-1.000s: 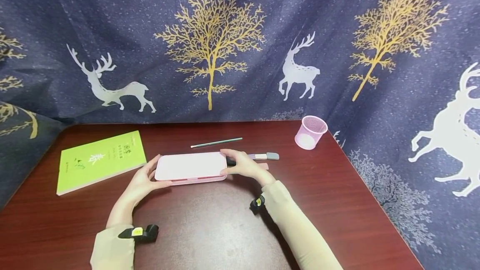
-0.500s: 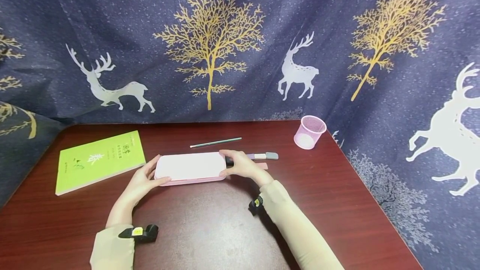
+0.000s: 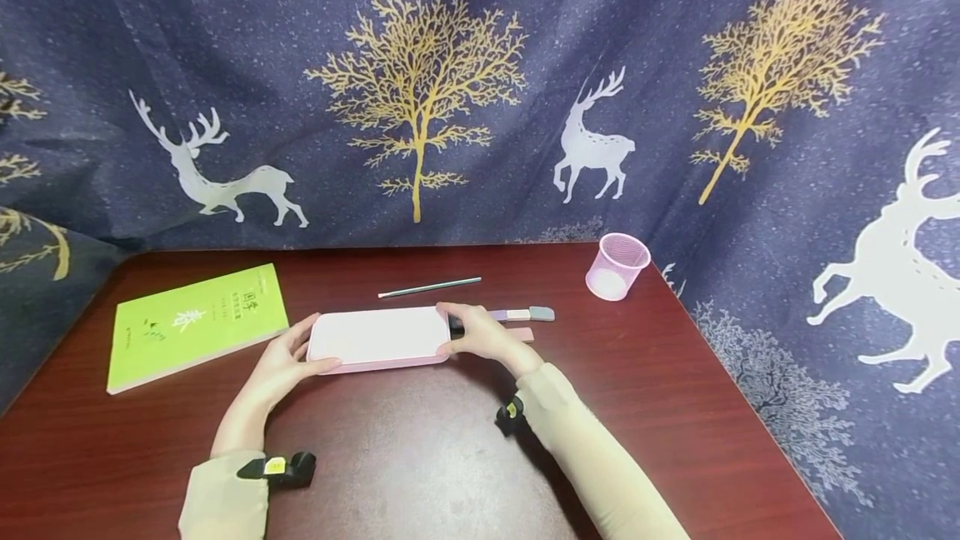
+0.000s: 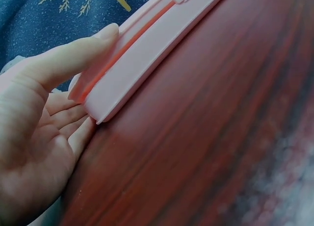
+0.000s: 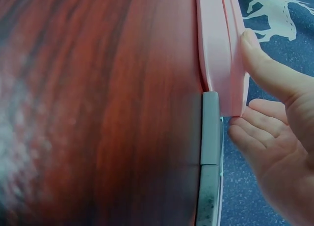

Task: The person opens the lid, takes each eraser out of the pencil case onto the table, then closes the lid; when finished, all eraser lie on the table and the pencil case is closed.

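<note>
A pink pencil case (image 3: pixel 390 363) with a white lid lies lengthwise on the table, a hand at each end. My left hand (image 3: pixel 285 361) grips its left end, the thumb on the lid's front edge. In the left wrist view an orange-red line runs between lid and base, and the left hand's fingers (image 4: pixel 68 119) lie against the end. At the right end, my right hand (image 3: pixel 480 334) holds the case between thumb and fingers. The right wrist view shows that thumb on the lid's edge and a grey-green bar (image 5: pixel 210 133) close by the case.
Right of the case lie a marker-like stick (image 3: pixel 517 315) in purple, white and grey, and a pink bar (image 3: pixel 521 334). Behind is a thin green brush-like stick (image 3: pixel 431 287). A green book (image 3: pixel 198 323) lies left; a pink mesh pen holder (image 3: pixel 617 267) stands at the back right.
The reddish gap along the case's front has gone from the head view as the lid came down. My left thumb has shifted up onto the lid's edge. Both hands stay at the ends.
</note>
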A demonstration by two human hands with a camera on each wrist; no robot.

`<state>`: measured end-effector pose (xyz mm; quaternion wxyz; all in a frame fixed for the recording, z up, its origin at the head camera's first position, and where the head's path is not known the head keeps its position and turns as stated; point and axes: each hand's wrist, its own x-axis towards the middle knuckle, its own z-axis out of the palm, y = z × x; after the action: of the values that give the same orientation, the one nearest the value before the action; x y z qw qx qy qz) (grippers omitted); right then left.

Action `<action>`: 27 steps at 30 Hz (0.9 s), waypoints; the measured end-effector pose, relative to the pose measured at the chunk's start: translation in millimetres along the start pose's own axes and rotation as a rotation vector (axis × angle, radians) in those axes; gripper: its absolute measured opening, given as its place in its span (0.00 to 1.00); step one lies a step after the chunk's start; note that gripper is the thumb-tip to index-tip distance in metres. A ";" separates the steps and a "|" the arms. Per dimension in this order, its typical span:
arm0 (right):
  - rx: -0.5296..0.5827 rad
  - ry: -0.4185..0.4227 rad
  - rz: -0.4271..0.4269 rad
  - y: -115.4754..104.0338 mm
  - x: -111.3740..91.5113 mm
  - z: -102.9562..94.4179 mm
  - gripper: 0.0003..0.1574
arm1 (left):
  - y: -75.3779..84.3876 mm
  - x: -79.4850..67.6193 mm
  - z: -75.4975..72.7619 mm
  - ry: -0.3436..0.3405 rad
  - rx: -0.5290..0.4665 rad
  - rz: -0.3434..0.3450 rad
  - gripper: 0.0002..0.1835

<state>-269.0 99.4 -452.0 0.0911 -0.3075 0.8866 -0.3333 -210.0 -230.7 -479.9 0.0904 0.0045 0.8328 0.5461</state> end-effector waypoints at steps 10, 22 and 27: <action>0.008 0.005 0.035 -0.4 -5.0 2.7 0.51 | -0.7 4.2 3.3 0.001 -0.005 0.000 0.59; -0.032 0.002 0.036 1.3 -5.6 5.8 0.51 | -2.0 6.9 4.7 -0.013 0.017 0.036 0.59; -0.036 -0.014 0.015 0.5 -1.2 8.0 0.51 | -5.5 2.5 0.9 -0.009 0.048 0.027 0.59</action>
<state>-265.4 96.2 -458.5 0.0940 -0.3049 0.8941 -0.3144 -211.8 -231.8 -485.6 0.0866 0.0205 0.8451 0.5271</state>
